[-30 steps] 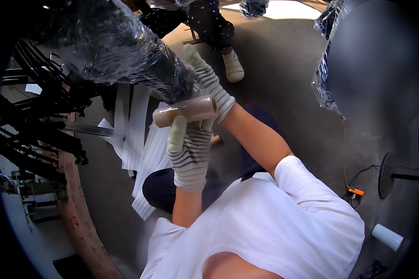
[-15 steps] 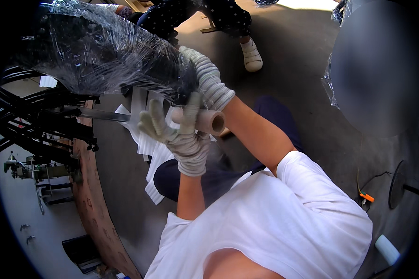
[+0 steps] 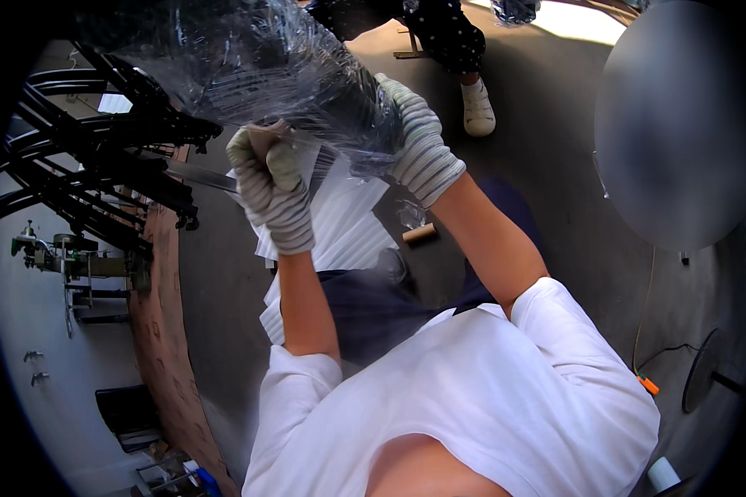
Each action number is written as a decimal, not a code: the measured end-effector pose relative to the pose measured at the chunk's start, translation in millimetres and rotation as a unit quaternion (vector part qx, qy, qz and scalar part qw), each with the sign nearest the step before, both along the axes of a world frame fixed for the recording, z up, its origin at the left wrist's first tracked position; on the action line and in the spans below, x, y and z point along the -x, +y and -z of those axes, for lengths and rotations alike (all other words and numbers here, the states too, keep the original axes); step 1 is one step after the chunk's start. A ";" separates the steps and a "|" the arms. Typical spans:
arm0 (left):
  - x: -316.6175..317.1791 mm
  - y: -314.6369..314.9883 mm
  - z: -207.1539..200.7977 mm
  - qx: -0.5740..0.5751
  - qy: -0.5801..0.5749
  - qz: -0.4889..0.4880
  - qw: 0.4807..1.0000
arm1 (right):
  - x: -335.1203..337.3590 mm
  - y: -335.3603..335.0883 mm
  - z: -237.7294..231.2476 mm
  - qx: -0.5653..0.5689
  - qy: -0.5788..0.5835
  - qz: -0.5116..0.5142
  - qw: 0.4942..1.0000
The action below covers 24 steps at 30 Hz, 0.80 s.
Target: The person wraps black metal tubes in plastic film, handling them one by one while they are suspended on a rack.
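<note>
A bulky black bundle, covered in clear stretch film, spans the upper left and middle. My right hand, in a striped knit glove, grips the bundle's right end; part of its fingers is hidden against the film. Below the bundle, my gloved left hand is closed around a roll of stretch film, of which only a pinkish-brown part shows. Taut film runs between the roll and the bundle's underside.
Black curved metal frames stand at left. White foam sheets and a short cardboard tube lie on the floor. Across from me stands a person in dotted trousers. A large blurred oval fills the upper right.
My left hand has gone from spread fingers by the roll to a closed grip on it, moving up and left. My right hand stays on the bundle's end. The view has shifted.
</note>
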<state>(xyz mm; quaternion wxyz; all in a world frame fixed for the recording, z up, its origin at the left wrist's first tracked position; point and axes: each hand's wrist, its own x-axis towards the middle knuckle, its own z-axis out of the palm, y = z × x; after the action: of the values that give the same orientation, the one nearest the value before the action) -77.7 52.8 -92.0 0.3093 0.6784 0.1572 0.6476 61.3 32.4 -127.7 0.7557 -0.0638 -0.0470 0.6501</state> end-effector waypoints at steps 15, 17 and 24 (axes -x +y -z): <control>-47.8 46.0 56.3 -0.044 0.193 -0.247 0.949 | -11.9 -22.8 -15.2 -0.034 -0.158 0.044 0.986; -51.6 46.7 59.5 -0.027 0.171 -0.209 0.962 | -15.0 -19.4 -11.9 -0.028 -0.134 0.028 0.990; -44.8 44.3 64.5 0.046 0.124 0.008 0.991 | -27.1 -15.6 -19.0 0.010 -0.296 0.004 0.955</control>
<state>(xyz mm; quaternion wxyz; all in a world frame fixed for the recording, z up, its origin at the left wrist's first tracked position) -32.9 97.1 -156.5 0.3238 0.7398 0.2185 0.5478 88.3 16.7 -108.6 0.7095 -0.2613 -0.2617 0.5998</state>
